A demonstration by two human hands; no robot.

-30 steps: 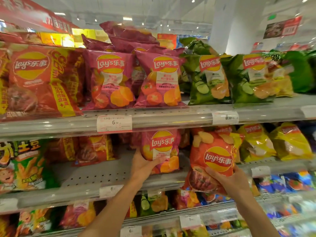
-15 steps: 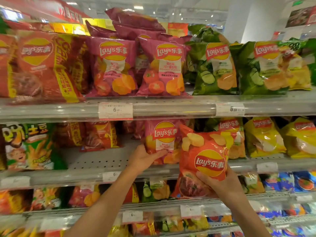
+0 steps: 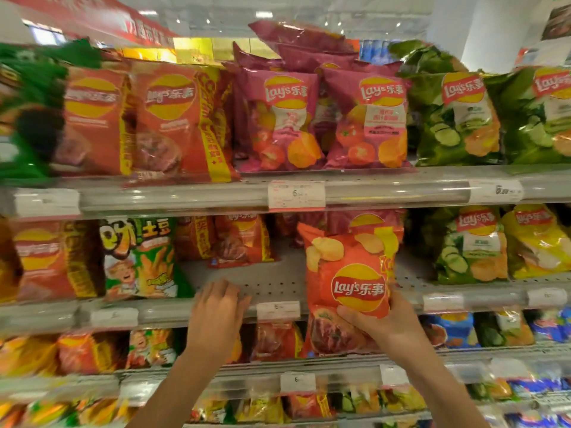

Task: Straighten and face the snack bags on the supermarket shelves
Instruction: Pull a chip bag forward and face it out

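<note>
My right hand (image 3: 387,327) grips the lower part of an orange Lay's bag (image 3: 347,282), held upright in front of the middle shelf (image 3: 278,285). Behind it a pink Lay's bag (image 3: 367,219) stands on that shelf, mostly hidden. My left hand (image 3: 216,310) holds nothing; its fingers curl loosely over the front edge of the middle shelf, at a bare stretch of perforated board. Red Lay's bags (image 3: 244,239) lie further back on that shelf.
The top shelf (image 3: 386,186) carries rows of red, pink (image 3: 278,118) and green Lay's bags (image 3: 457,118). A green fries bag (image 3: 139,257) stands left of the bare stretch, green and yellow bags (image 3: 537,242) to the right. Lower shelves hold several more bags.
My left hand let go of the pink bag and dropped left to the shelf edge. The orange bag in my right hand moved left, now covering the pink bag. The view shifted left.
</note>
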